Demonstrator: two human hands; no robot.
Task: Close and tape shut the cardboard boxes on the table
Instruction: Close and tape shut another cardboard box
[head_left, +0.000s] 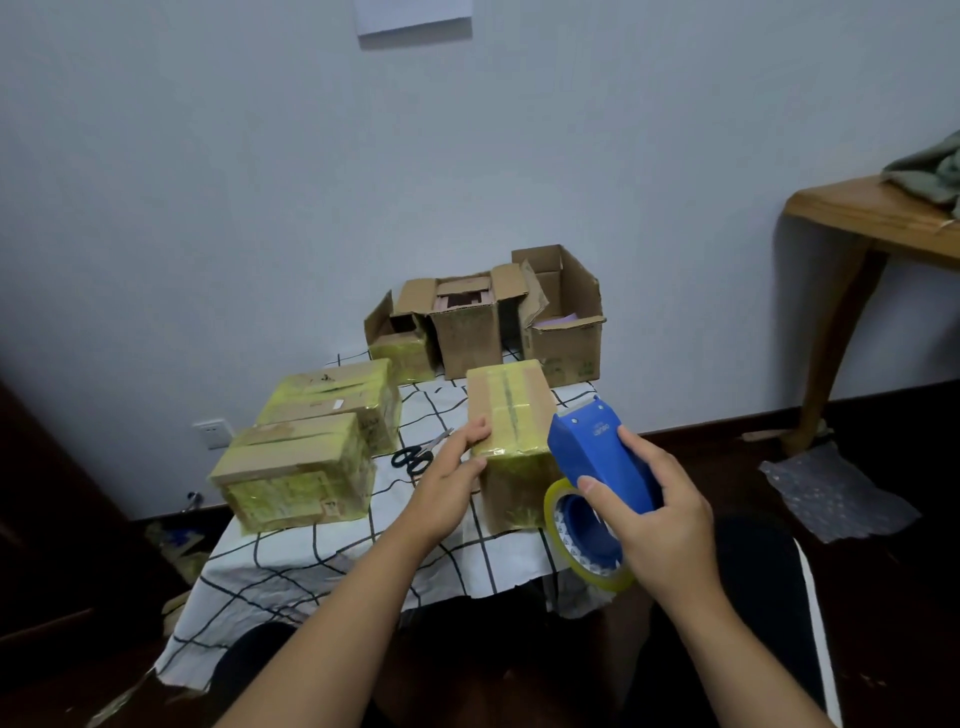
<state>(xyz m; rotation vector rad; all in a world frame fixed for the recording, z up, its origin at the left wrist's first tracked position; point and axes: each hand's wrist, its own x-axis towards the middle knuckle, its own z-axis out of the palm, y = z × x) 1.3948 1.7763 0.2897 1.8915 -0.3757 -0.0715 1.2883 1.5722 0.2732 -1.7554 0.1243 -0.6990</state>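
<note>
A closed cardboard box (506, 410) with yellowish tape along its top seam stands in front of me. My left hand (452, 478) rests on its near left corner, thumb on top. My right hand (660, 512) grips a blue tape dispenser (597, 452) with a roll of clear yellowish tape (582, 545), held beside the box's right side. Two taped boxes lie at the left, one nearer (296, 470) and one behind it (337, 395). Three open boxes stand at the back: a small one (400, 348), a tall one (467, 332) and a wide one (566, 332).
Black scissors (415, 454) lie on the checked white tablecloth (311, 561) between the taped boxes and my left hand. A wooden side table (857, 218) stands at the right. Bubble wrap (831, 493) lies on the dark floor.
</note>
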